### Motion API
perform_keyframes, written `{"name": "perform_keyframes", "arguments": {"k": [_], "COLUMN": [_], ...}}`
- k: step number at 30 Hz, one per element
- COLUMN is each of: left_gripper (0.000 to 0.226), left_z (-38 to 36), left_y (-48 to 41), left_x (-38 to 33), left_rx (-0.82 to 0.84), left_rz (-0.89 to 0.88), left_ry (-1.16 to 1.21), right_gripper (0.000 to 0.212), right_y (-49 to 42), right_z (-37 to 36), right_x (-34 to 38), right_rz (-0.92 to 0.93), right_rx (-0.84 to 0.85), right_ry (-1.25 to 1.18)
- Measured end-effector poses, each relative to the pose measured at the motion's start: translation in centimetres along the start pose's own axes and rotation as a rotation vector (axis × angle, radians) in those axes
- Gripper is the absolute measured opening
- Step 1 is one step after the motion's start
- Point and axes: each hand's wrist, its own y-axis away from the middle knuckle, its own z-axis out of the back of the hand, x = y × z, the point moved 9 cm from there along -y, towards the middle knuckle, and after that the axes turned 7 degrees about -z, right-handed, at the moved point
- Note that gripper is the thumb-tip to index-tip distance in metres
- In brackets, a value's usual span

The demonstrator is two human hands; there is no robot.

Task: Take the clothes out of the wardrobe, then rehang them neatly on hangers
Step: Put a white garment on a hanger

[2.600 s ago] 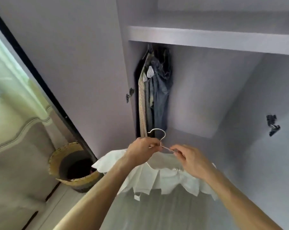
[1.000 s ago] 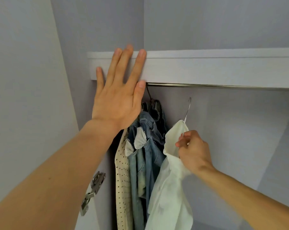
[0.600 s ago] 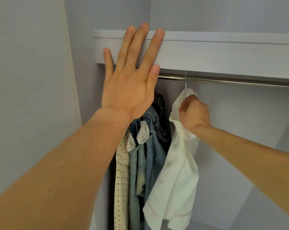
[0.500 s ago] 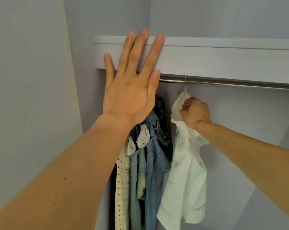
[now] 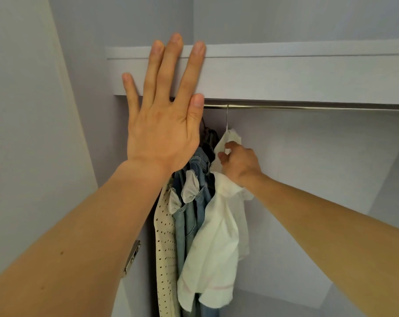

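Left grip (image 5: 162, 133) is short-nailed, its forearm (image 5: 79, 243) bare and mole-flecked.

We see the rail (image 5: 319, 108) bare right of the white shirt (image 5: 217, 243), open room below it. Left, hung clothes (image 5: 189, 225) crowd the corner; the shelf (image 5: 297, 74) edge caps the rail closely from above.
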Motion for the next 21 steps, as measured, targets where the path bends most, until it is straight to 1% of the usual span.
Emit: {"name": "perform_keyframes", "arguments": {"k": [3, 5, 8, 12, 14, 16, 17, 19, 21], "left_gripper": [0.054, 0.055, 0.058, 0.061, 0.063, 0.065, 0.066, 0.063, 0.057], "left_z": [0.2, 0.4, 0.8, 2.0, 3.0, 4.1, 4.6, 5.7, 7.0], "left_y": [0.1, 0.2, 0.2, 0.3, 0.3, -0.2, -0.4, -0.1, 1.7], "left_x": [0.0, 0.1, 0.0, -0.6, -1.0, -1.7, -2.1, -3.1, -4.6], "left_rx": [0.036, 0.074, 0.164, 0.322, 0.435, 0.561, 0.626, 0.733, 0.799], "left_rz": [0.009, 0.01, 0.016, 0.083, 0.12, 0.141, 0.171, 0.282, 0.447], "left_ry": [-0.003, 0.006, 0.014, -0.006, 0.007, 0.006, 0.03, 0.153, 0.379], "right_gripper": [0.057, 0.058, 0.052, 0.043, 0.041, 0.039, 0.038, 0.036, 0.036], "right_y": [0.9, 2.1, 4.7, 9.9, 12.7, 15.7, 17.4, 21.2, 25.1], "right_z": [-0.5, 0.5, 3.0, 6.5, 9.0, 11.7, 13.1, 15.4, 17.5], "right_x": [-1.3, -2.2, -3.2, -3.7, -3.3, -2.9, -2.7, -2.4, -2.1], "right_rz": [0.018, 0.036, 0.054, 0.053, 0.054, 0.027, 0.016, 0.012, 0.031], "right_rx": [0.089, 0.073, 0.065, 0.167, 0.206, 0.231, 0.243, 0.236, 0.195], "right_ry": [0.045, 0.097, 0.107, 0.108, 0.1, 0.039, -0.006, -0.094, -0.162]}}
